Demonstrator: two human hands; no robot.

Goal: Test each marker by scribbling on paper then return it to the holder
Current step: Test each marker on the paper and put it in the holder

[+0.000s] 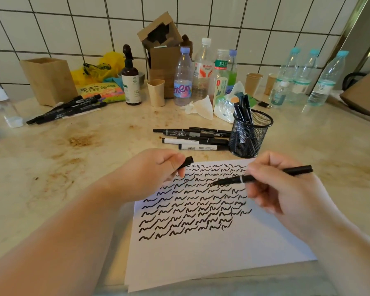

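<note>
1. Presently my right hand (273, 189) pinches a slim black marker with a white ring near its tip (263, 177); its nib points left, at or just above the white sheet of paper covered in rows of black squiggles (212, 253). Whether the nib touches, I cannot tell.
2. My left hand (152, 169) has its fingers (181, 170) curled, pinching the marker's short black cap (187, 162) above the sheet's far left corner.
3. Judgement: the step in hand is the scribble test. It is best done on bare paper below the last row, where a fresh mark reads plainly. Light pressure, one short squiggle, then the cap pushed on straight until seated.
4. Return point: the black wire-mesh holder (249, 135) stands just beyond the sheet's far edge, with several dark markers (242, 112) upright in it. The route is short; I would lower the marker in without tipping the holder.
5. A row of black and white markers (192, 138) lies on the stained beige bench (73, 159), touching or just beside the holder on its left; presumably awaiting test. A second group of black markers (66, 110) lies far left, near a brown paper bag (49, 80).
6. Writing: a clear plastic bottle with a lilac cap (183, 82) carries a label reading roughly "anten". A neighbouring green-labelled bottle (220, 80) shows "东方" plus characters too blurred to read. The colourful packet (100, 92) bears large Chinese print I cannot make out. Marker barrel printing is too small to read.
</note>
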